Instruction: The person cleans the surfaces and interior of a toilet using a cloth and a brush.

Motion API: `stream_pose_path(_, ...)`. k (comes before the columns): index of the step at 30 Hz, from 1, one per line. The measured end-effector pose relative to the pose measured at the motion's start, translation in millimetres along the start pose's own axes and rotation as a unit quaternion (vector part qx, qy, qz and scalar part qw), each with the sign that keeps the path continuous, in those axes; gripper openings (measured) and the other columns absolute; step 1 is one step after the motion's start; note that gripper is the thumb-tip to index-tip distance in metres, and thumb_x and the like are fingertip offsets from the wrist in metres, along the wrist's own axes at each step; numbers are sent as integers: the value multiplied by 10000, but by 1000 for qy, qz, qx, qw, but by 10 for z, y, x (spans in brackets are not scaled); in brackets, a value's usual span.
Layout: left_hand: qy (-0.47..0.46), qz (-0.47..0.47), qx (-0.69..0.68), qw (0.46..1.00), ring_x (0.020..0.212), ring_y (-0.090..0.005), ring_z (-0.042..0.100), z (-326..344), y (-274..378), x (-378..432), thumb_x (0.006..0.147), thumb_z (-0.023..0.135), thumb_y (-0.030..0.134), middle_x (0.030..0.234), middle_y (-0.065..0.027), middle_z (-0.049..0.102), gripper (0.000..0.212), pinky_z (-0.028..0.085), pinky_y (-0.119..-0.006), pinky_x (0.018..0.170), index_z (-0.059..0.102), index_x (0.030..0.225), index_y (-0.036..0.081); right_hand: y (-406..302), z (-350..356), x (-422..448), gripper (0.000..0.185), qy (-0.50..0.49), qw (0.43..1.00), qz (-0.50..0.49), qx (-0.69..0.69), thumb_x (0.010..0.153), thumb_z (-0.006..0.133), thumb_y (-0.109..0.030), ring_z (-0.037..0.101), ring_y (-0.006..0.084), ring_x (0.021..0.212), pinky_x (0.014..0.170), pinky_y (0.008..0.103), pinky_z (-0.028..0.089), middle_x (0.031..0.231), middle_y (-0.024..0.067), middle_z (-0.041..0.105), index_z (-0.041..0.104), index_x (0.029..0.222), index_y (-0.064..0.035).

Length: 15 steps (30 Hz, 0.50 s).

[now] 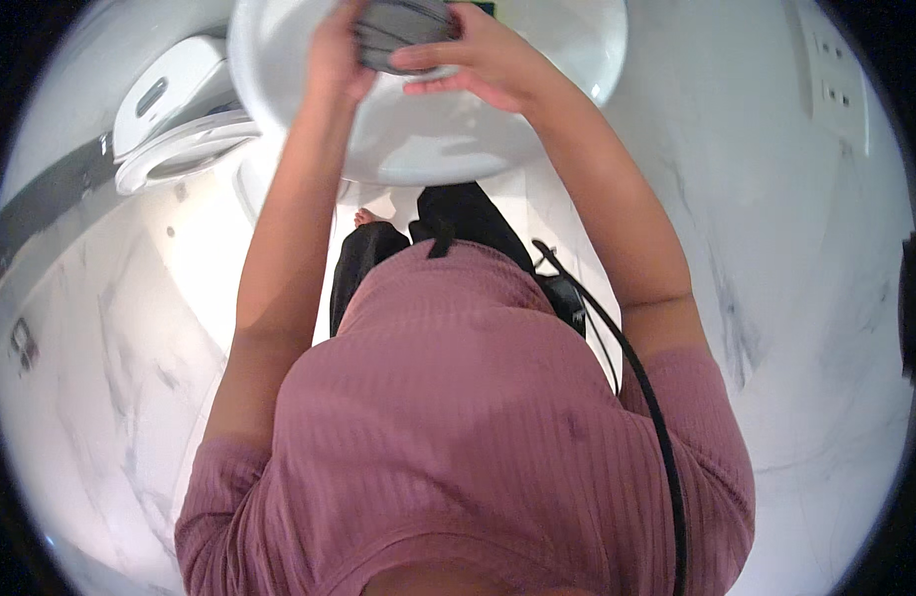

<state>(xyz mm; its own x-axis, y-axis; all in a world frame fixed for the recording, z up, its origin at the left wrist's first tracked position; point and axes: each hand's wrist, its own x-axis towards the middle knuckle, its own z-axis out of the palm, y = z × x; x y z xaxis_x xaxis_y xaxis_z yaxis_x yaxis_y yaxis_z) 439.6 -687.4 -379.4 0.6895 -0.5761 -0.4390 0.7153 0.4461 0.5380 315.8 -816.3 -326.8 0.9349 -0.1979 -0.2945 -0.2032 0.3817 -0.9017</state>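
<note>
Both hands hold a grey rounded object with dark lines across it (404, 31) above a white washbasin (420, 160). What exactly it is cannot be told, as it is blurred and cut by the top edge of the picture. My left hand (338, 56) grips its left side. On the right side, my right hand (495, 59) has its fingers against the object, with the lower fingers stretched out beneath it. Part of a dark green and yellow item (484, 9) shows behind my right hand at the top edge.
A white toilet (141, 167) with its lid raised stands left of the basin. On the right, the marbled wall bears power sockets (836, 93). A black cable (651, 402) hangs down my right side. A small metal fixture (23, 344) sits at the far left.
</note>
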Motion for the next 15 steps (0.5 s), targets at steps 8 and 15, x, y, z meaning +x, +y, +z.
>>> stream_pose_path(8,-179,116,430,877,735,-135,620,67,-167,-44,783,694,75,850,-72,673,167,513,-262,678,630,917,-2,487,-192,519,272,-237,933,268,32,763,724,2,611,180,989,950,339,483,970,56,638,617,1012,-24)
stream_pose_path(15,-121,109,322,933,604,-85,527,223,-81,-145,909,571,92,707,-19,594,88,476,-225,585,633,921,31,756,-34,584,215,-157,949,274,6,695,740,-8,542,99,732,547,235,392,835,13,617,608,850,-78)
